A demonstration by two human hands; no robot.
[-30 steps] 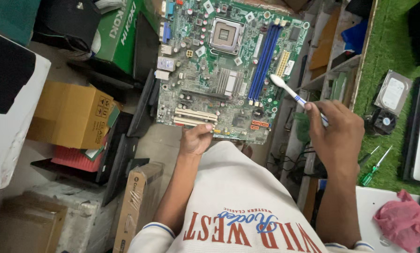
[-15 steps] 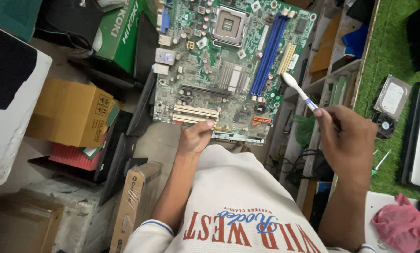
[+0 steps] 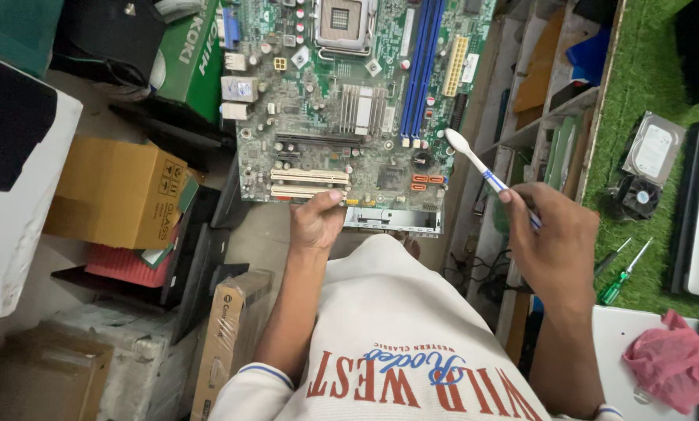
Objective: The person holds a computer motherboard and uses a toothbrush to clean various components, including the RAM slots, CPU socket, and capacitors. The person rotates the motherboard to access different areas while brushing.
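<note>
Item: green motherboard [image 3: 349, 101], held up near-vertical over cluttered floor, lower edge toward person.
L hand [image 3: 317, 221]: clenched on board's lower edge, by the cream expansion slots [image 3: 309, 182]; thumb on component face, fingers behind, not seen.
R hand [image 3: 554, 248]: closed round handle of white/blue toothbrush [image 3: 482, 168]; grasp firm, bristle head free.
Brush axis: long axis ran diagonal, handle low-right in the fist, head up-left toward board.
Key relation: brush head sat just beside board's right edge, level w/ blue memory slots' [image 3: 420, 66] lower ends; not touching. Board lay left and slightly up from the R grip. R hand nearer that edge; L hand nearer bottom edge.
Board detail: CPU socket [image 3: 342, 15] at top edge, heatsink fins mid-board, metal bracket [image 3: 392, 220] along bottom edge.
Surrounds, left: brown carton [image 3: 116, 195], green box [image 3: 190, 54], red book under carton.
Surrounds, right: green turf mat [image 3: 646, 86] carrying hard drive [image 3: 655, 148], small fan [image 3: 636, 195], two screwdrivers [image 3: 622, 277]; pink rag [image 3: 673, 359] on a white laptop lid at lower right corner.
</note>
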